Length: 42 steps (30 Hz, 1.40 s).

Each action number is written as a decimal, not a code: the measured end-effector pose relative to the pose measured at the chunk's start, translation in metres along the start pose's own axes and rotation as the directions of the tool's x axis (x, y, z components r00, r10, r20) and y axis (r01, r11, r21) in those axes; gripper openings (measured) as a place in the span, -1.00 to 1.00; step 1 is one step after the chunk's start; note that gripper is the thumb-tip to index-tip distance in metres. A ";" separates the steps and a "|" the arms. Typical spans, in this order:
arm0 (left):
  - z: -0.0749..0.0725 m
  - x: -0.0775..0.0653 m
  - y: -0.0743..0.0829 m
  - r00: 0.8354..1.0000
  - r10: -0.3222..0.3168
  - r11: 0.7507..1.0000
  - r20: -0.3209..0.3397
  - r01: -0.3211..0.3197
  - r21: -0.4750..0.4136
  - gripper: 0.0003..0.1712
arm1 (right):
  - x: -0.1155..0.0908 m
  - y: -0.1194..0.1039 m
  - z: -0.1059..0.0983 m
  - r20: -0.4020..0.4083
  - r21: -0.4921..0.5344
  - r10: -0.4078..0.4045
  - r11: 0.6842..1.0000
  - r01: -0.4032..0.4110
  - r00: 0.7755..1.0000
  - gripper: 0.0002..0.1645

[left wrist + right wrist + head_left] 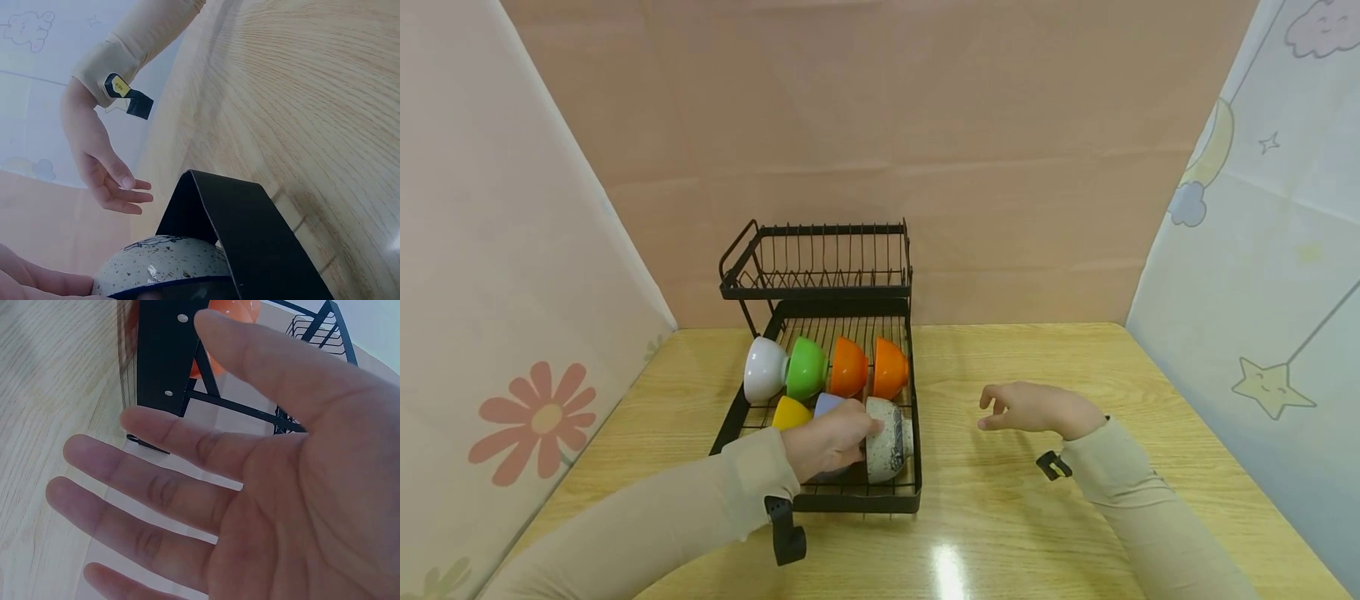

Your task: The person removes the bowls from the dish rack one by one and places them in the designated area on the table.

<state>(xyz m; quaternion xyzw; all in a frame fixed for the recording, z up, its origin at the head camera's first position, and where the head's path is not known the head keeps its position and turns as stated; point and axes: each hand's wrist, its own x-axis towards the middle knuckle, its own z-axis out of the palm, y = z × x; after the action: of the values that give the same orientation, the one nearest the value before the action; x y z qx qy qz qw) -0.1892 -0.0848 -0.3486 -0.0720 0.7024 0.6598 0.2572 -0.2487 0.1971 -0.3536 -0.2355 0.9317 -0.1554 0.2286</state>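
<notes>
My left hand (831,440) is at the rack's front right, gripping a speckled grey-white bowl (883,442) with a dark blue pattern. The bowl stands on its side, its foot toward the rack's right edge. In the left wrist view a finger (56,280) meets the speckled bowl (165,259) near its dark blue rim; the rest of the grip is hidden. Beside it are a lavender bowl (827,403), partly covered by the hand, and a yellow bowl (790,412). My right hand (1037,408) hovers over the table to the right, fingers relaxed, palm bare in the right wrist view.
The black two-tier dish rack (857,504) has an upper tier (816,292) at the back. Behind the front row stand a white bowl (764,371), a green bowl (807,368) and two orange bowls (848,367) on their sides. The wooden table (1000,517) extends to the right.
</notes>
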 end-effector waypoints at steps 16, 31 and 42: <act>-0.006 -0.004 0.007 0.999 0.004 1.000 0.032 -0.004 -0.005 -0.56 | 0.002 0.001 0.000 -0.006 0.009 -0.025 1.000 0.025 1.000 -0.45; -0.018 -0.023 0.055 0.970 0.175 0.978 0.171 -0.192 0.087 -0.57 | 0.004 0.004 -0.001 -0.019 -0.012 -0.037 0.999 0.037 0.999 -0.39; -0.008 -0.050 0.087 0.594 0.660 0.062 0.459 -0.652 0.755 -0.84 | 0.002 0.006 -0.001 -0.018 0.003 -0.045 0.999 0.045 0.999 -0.40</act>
<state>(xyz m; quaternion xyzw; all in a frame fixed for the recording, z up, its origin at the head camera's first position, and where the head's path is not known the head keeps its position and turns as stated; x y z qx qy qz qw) -0.1872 -0.0944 -0.2483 0.3941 0.8856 0.2339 -0.0754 -0.2533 0.2014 -0.3563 -0.2548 0.9279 -0.1643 0.2172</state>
